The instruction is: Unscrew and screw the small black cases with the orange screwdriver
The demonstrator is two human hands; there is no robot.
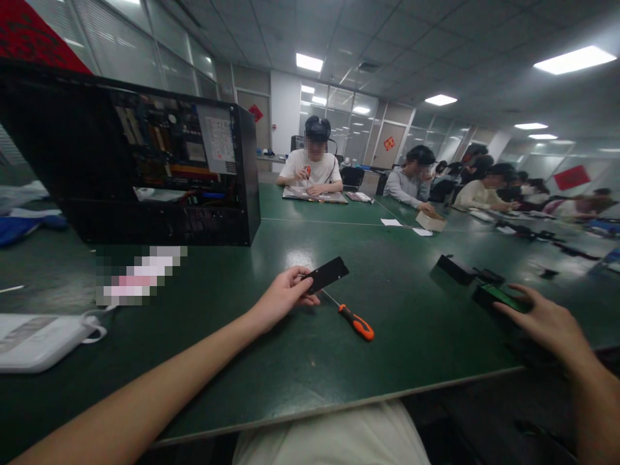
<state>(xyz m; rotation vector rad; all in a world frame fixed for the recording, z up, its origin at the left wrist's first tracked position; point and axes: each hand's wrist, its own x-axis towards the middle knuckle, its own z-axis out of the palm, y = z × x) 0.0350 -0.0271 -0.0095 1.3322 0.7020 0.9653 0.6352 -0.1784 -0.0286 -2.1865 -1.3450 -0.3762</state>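
The left hand (293, 287) pinched a black plate (329, 274), which pointed from its fingers toward two o'clock. At four o'clock from this hand, a screwdriver (358, 323) lay on the table (271, 381). Well apart, at three o'clock, the right hand (549, 320) had thumb and fingers spread at a dark box (498, 296); whether it gripped, I could not tell.

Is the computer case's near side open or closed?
Open, at least partly: inside the computer case, circuitry and a labelled grey box show.
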